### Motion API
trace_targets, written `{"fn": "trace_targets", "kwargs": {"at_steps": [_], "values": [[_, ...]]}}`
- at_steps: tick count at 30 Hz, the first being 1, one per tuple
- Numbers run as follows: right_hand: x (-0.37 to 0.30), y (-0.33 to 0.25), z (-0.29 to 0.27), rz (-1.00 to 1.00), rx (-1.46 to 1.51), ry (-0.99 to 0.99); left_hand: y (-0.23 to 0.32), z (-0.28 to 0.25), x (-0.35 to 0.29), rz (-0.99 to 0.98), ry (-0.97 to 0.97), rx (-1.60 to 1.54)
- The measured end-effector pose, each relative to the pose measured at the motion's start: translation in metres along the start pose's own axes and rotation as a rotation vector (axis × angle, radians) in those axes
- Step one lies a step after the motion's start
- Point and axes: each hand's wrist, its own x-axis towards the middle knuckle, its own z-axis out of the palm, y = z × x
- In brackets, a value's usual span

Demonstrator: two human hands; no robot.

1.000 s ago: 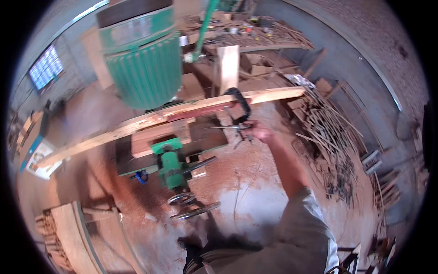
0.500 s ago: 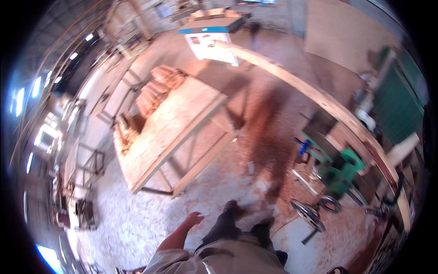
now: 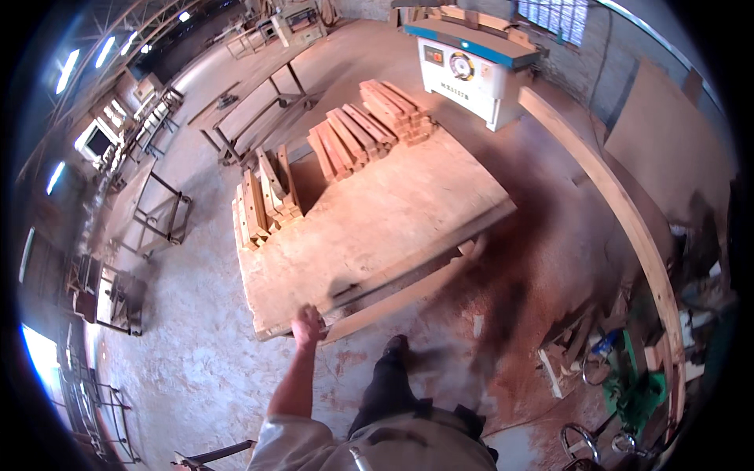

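My left hand (image 3: 309,324) reaches forward at the near left edge of a low wooden worktable (image 3: 377,212). Its fingers look loosely spread, a little blurred, with nothing visible in them; whether they touch the tabletop I cannot tell. My right hand is out of view. Along the far side of the table lie stacked wooden pieces: a left stack with dark holes (image 3: 267,196), a middle row of reddish strips (image 3: 349,141) and a right pile (image 3: 395,110). A long pale wooden beam (image 3: 613,188) stretches down the right side of the view.
Beyond the table stands a white machine with a blue-edged top (image 3: 463,71). Green clamp-like equipment with metal handwheels (image 3: 636,400) sits at the lower right among wood scraps. Metal-framed tables (image 3: 259,94) stand at the far left. A large board (image 3: 667,125) leans at the right wall.
The view has swung left and the worktable appears closer. My left hand has moved forward from beside my legs to the table's near edge. The beam has shifted right in view.
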Motion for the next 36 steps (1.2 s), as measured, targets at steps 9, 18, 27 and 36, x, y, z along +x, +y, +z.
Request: {"fn": "trace_targets", "kwargs": {"at_steps": [9,18,27,36], "values": [[-0.063,0.06,0.113,0.265,-0.086,-0.228,0.084,-0.096,0.262,0.058,0.363,0.452],[-0.064,-0.025,0.194,0.271,-0.195,-0.275,0.081,-0.109,0.317,-0.03,0.236,0.716],[-0.115,-0.062,0.301,0.102,-0.445,-0.415,0.049,-0.136,0.309,-0.223,0.072,-0.12],[-0.123,-0.102,0.505,-0.041,-0.715,-0.556,0.122,-0.081,0.14,-0.157,-0.296,-0.506]]}}
